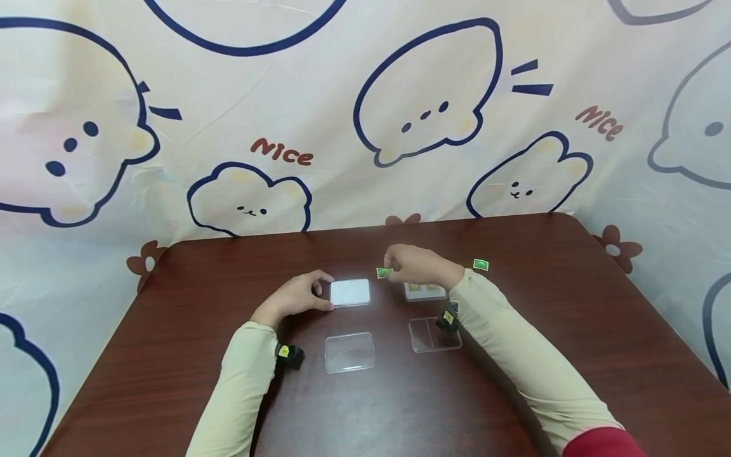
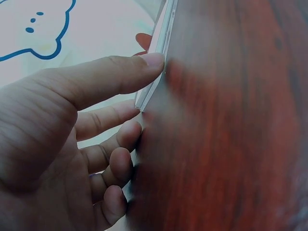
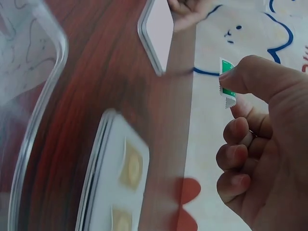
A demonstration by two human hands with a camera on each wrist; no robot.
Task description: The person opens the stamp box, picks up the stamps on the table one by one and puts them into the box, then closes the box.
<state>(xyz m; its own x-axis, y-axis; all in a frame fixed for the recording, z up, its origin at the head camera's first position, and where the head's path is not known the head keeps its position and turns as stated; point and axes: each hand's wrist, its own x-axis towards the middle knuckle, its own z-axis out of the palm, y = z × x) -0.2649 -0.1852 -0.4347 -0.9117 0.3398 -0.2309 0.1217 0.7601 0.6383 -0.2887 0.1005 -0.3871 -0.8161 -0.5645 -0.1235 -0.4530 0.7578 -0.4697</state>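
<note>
My left hand [image 1: 296, 295] holds the left edge of a flat clear case [image 1: 350, 292] with a white face, thumb at the near corner and index finger at the far one. In the left wrist view the thumb presses the case's edge [image 2: 159, 72]. My right hand [image 1: 421, 264] pinches a small green postage stamp [image 3: 227, 82] with toothed edges between thumb and index finger, above the table. Below that hand lies a second white-faced case [image 1: 424, 294] bearing two yellowish stamps [image 3: 132, 168], partly hidden by the hand in the head view.
Another green stamp [image 1: 481, 264] lies on the table beyond my right wrist. Two clear plastic lids, a left lid [image 1: 349, 353] and a right lid [image 1: 428, 335], lie nearer me on the brown table [image 1: 365, 406]. A patterned cloth [image 1: 342, 114] hangs behind.
</note>
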